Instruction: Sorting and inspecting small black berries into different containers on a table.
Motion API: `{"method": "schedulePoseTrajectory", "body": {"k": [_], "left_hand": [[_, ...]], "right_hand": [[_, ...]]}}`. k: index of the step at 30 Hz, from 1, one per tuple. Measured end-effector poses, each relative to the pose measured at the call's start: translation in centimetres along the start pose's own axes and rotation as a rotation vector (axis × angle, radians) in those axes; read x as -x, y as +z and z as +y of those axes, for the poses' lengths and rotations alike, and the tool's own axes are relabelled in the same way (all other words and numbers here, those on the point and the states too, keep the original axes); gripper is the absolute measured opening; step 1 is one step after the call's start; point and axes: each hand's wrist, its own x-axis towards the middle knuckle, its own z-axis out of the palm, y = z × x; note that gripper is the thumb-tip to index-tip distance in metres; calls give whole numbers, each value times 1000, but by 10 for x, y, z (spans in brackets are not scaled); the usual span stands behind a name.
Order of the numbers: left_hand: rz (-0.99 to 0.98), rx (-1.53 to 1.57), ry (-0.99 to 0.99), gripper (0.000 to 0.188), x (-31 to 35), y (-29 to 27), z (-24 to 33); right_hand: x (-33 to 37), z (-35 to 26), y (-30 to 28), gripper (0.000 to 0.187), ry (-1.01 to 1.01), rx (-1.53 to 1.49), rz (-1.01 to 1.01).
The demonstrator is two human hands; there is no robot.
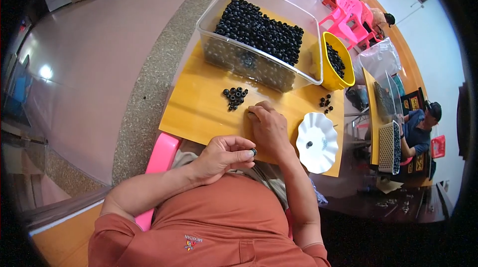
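My left hand (225, 155) is raised near my chest and pinches a small black ring-shaped part (254, 152) between thumb and fingertips. My right hand (268, 125) rests on the wooden table (199, 107), its fingers curled down against the surface next to a small heap of the same black rings (234, 97). Whether it holds one I cannot tell. A white scalloped dish (317, 142) with one black ring in it lies just right of that hand.
A clear plastic bin (259, 33) full of black rings stands at the table's far side, with a yellow bowl (335, 63) of them beside it. A few loose rings (325, 102) lie near the bowl. Another person (418, 127) sits at a table to the right. Pink chairs stand beyond.
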Motion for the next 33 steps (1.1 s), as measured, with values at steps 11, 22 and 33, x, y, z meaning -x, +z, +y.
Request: {"method": "schedulePoseTrajectory", "body": {"k": [11, 22, 33], "left_hand": [[26, -1, -2, 16, -1, 0, -1], [26, -26, 9, 15, 1, 2, 0], [55, -21, -6, 14, 0, 4, 1]], "right_hand": [[27, 19, -7, 12, 101, -578, 40], [48, 23, -13, 9, 221, -970, 46], [70, 17, -14, 14, 326, -1164, 29]]}}
